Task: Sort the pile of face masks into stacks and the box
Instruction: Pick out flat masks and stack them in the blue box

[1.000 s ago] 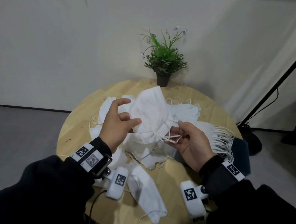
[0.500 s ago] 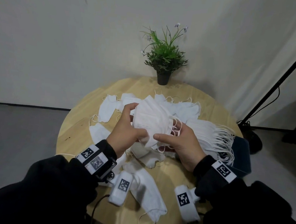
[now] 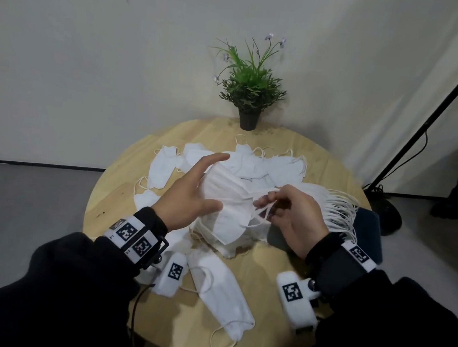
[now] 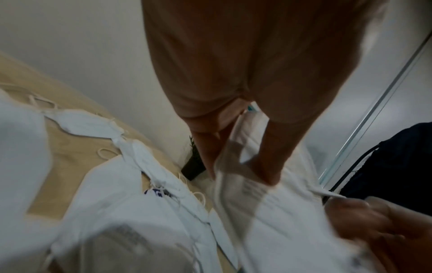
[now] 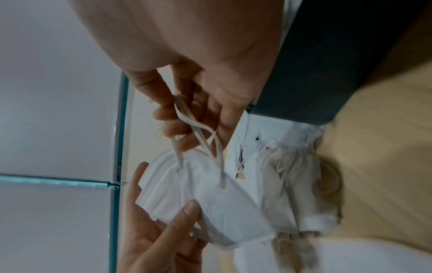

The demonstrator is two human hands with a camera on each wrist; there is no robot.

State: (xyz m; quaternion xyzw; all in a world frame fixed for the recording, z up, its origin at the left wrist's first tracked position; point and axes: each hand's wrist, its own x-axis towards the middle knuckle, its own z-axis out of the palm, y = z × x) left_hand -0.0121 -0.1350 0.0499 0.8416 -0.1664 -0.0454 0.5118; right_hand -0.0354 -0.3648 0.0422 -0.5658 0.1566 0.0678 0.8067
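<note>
Round and pale, the wooden worktop sits in front of me against a plain white wall; nearest me, at six o'clock, one loose mask lies flat with its ear loop trailing off the near edge; a little further in, both my hands work a small bundle of masks held just above the middle of the worktop. My left hand is spread, fingers nearly straight, the thumb pressing the bundle's near face and the fingers reaching round its far side; my right hand is curled, pinching the ear loops gathered at the bundle's three o'clock end. Under and beyond the bundle the unsorted pile spreads from nine o'clock round to one o'clock; at three o'clock a tidy stack fans its loops over something dark blue at the worktop's edge, which may be the box, though I cannot tell. At twelve o'clock stands a potted plant; at two o'clock a black stand leans up the wall.

I judge I am squaring up a bundle, taming its loops, before setting it down; next I would carry it toward the three o'clock stack, keeping the loops pinched so that they do not snag the pile below.
</note>
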